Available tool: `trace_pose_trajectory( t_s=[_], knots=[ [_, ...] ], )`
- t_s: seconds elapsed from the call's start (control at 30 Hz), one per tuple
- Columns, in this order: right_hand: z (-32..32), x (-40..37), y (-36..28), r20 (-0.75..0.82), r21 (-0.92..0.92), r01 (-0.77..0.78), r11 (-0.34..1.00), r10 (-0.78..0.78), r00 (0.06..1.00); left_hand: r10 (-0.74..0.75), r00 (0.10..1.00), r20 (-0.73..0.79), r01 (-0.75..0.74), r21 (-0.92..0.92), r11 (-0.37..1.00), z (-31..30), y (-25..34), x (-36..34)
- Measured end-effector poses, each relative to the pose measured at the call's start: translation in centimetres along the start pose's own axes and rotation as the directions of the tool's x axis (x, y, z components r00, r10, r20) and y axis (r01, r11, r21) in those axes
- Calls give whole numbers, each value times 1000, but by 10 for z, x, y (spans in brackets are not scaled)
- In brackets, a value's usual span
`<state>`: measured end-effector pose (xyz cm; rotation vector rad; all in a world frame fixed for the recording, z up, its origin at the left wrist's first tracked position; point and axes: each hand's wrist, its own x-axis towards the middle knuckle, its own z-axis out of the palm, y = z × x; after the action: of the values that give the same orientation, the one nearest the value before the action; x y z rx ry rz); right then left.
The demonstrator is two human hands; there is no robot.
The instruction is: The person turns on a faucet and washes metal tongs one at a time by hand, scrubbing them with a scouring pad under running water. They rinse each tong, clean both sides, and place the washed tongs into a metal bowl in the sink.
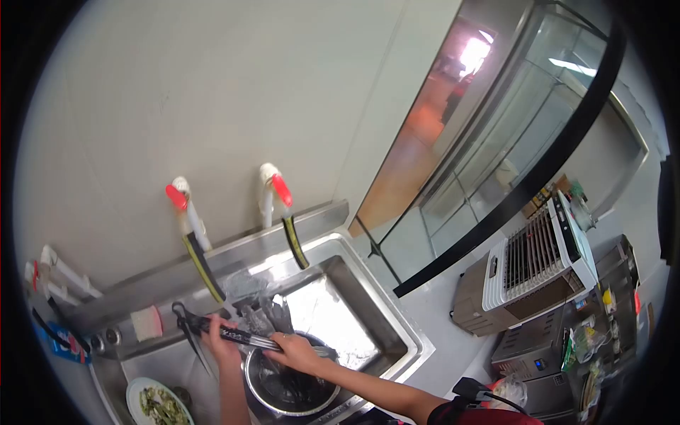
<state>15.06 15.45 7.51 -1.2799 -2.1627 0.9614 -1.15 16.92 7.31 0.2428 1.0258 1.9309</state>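
Left hand (221, 341) and right hand (297, 352) both clamped on a bundle of dark utensils (244, 336), lower centre of frame, over a steel pot (304, 393) in the sink (405, 340), red-handled taps (278, 188) above, sponge (147, 323) left, plate of greens (157, 405) lower left.

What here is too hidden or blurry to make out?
1. Head view: the long tool held by left hand and right hand, too blurred to name.
2. Head view: contents of the bowl, dark beneath the hands.
3. Head view: the plate, cut by the bottom edge.

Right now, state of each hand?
Left hand: closed on the long dark utensil.
Right hand: closed on the same utensil's other end.
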Motion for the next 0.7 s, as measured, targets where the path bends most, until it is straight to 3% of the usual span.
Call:
trace_pose_trajectory(
  t_s=[0.03, 0.07, 0.1, 0.13, 0.17, 0.23, 0.33, 0.43, 0.53, 0.7],
  knots=[
    [-4, 1, -3, 27, 93, 189, 978, -193, 981, 87, 996, 26, -85, -66, 994, 3, 22, -13],
    [-12, -1, -13, 77, 105, 178, 978, -186, 979, 144, 986, 79, -133, -127, 983, 5, 52, -24],
    [-17, -6, -20, 30, 61, 166, 984, -168, 985, 181, 983, 36, -175, -126, 976, 4, 81, -39],
    [-16, -11, -18, 71, 214, -4, 977, -11, 997, 273, 962, -26, -274, -79, 958, 3, 109, -51],
    [-4, -14, 0, -30, 295, 3, 955, 6, 1000, 400, 915, 49, -401, 0, 916, 6, 136, -61],
    [-9, -21, 15, -57, 295, -51, 954, 71, 996, 561, 825, 66, -565, 100, 819, 6, 178, -74],
    [-6, -39, 36, 1, 357, -163, 920, 174, 985, 700, 711, 68, -685, 298, 665, -7, 195, -76],
    [-2, -64, 47, 82, 244, -226, 943, 212, 974, 692, 715, -100, -585, 457, 670, -26, 154, -56],
    [4, -82, 50, 158, 145, -149, 978, 126, 979, 666, 736, -125, -528, 511, 679, -36, 118, -23],
    [10, -95, 47, 205, 152, -196, 969, 163, 965, 580, 810, -90, -378, 675, 633, -56, 69, 26]
  ],
)
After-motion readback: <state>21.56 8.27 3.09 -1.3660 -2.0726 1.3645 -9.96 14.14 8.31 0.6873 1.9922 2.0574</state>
